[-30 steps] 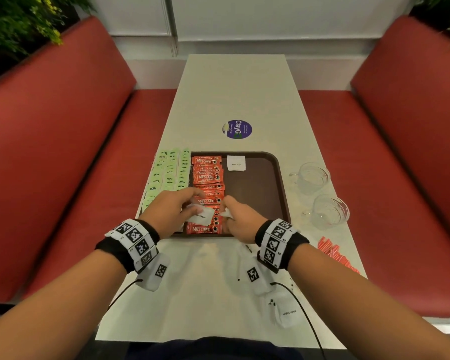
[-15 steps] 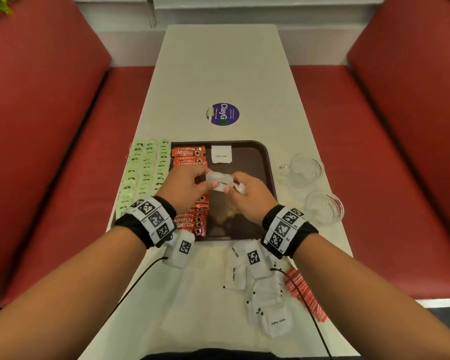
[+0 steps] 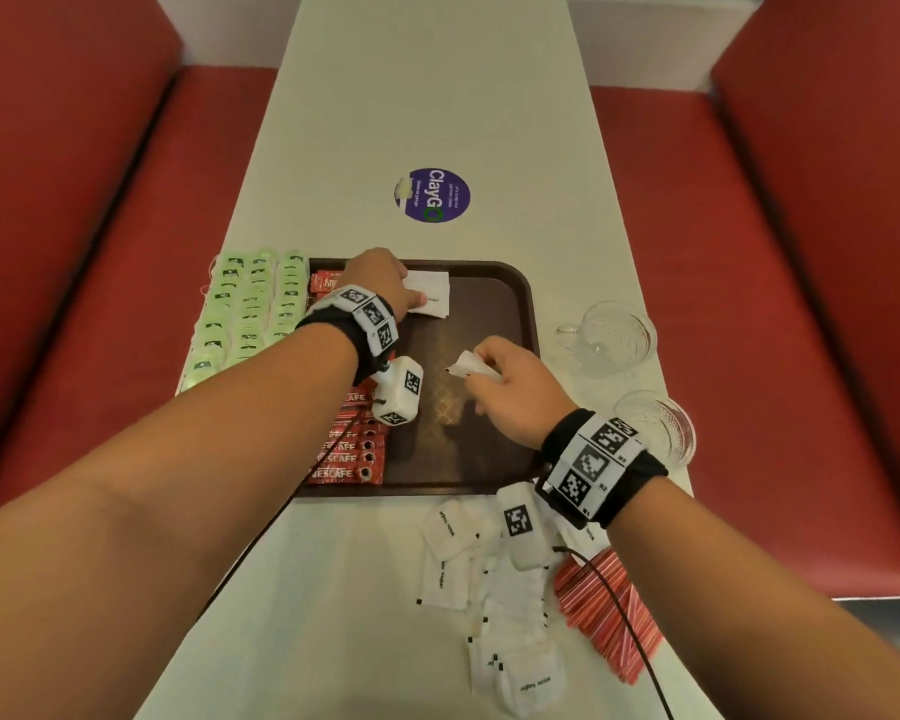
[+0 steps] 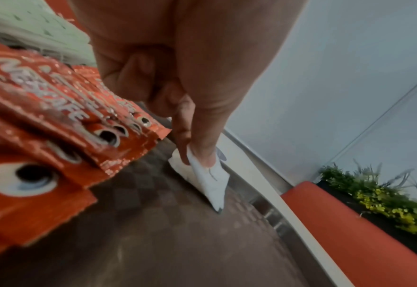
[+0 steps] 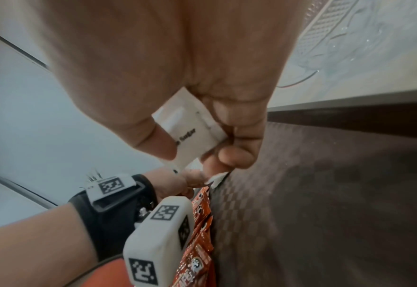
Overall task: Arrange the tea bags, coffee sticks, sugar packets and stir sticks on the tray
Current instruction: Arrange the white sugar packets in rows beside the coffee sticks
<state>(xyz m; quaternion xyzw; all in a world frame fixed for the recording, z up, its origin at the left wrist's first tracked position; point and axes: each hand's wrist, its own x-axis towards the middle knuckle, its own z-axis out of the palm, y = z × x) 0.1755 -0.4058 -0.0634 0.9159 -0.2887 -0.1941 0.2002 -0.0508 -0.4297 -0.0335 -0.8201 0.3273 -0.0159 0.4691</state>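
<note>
Now sugar goes onto the brown tray (image 3: 520, 304). Left hand (image 3: 380, 280) is at the tray's far end, thumb and forefinger pinching a white sugar packet (image 4: 207, 174) by one corner, its lower tip touching the tray floor; it sits over packets already lying flat there (image 3: 430, 293). Right hand (image 3: 510, 392) hovers above the middle of the tray, fingers curled round a second sugar packet (image 5: 192, 132) (thumb on the printed face, other fingers behind). Handling, as a guess: these packets are light, thin paper with loose grains inside, so they sag and shift; a corner or edge pinch suits them, and a hard squeeze might burst a seam. Coffee sticks (image 3: 349, 459) lie in 1 overlapped column down the tray's left side, glossy and likely slippery, easy to nudge out of line with a wrist. Tea bags (image 3: 250, 309) lie in green rows on the table (image 3: 437, 96) just left of the tray, not yet on it. More sugar packets (image 3: 500, 600) are heaped on the table nearest the person, with red stir sticks (image 3: 609, 610) just right of them, partly under the right wrist cable. 2 glass cups (image 3: 617, 335) stand right of the tray, near the right forearm, breakable if swept.
</note>
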